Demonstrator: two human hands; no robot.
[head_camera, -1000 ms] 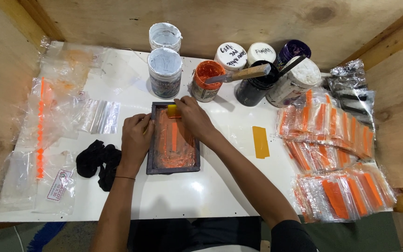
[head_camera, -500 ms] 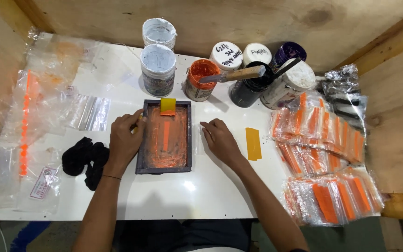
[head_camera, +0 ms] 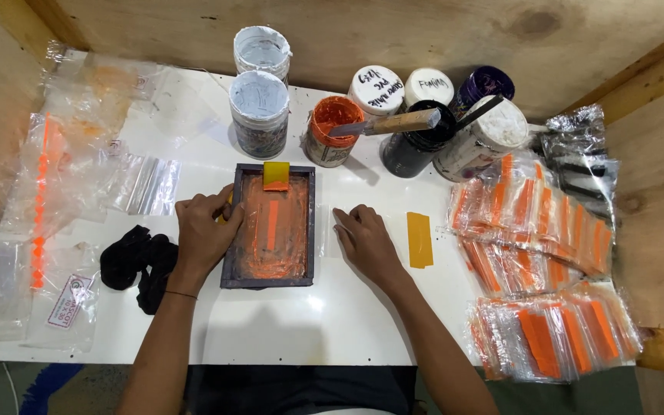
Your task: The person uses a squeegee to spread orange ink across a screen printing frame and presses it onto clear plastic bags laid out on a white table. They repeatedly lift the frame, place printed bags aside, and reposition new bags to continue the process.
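My right hand (head_camera: 366, 242) has slid off the orange-inked frame (head_camera: 270, 225) onto the white tabletop (head_camera: 286, 323), fingers loosely together; left hand (head_camera: 203, 232) fingers curl, gripping the frame's edge.

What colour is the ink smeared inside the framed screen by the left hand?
Orange, on the framed screen; clearest in the head view.

I'm looking at a small print workshop: a white worktop (head_camera: 286, 323) boxed in by raw plywood, paint pots (head_camera: 332, 131) along the top, an ink-smeared screen frame (head_camera: 270, 227) at centre, bagged orange pieces (head_camera: 539, 253) stacked right.
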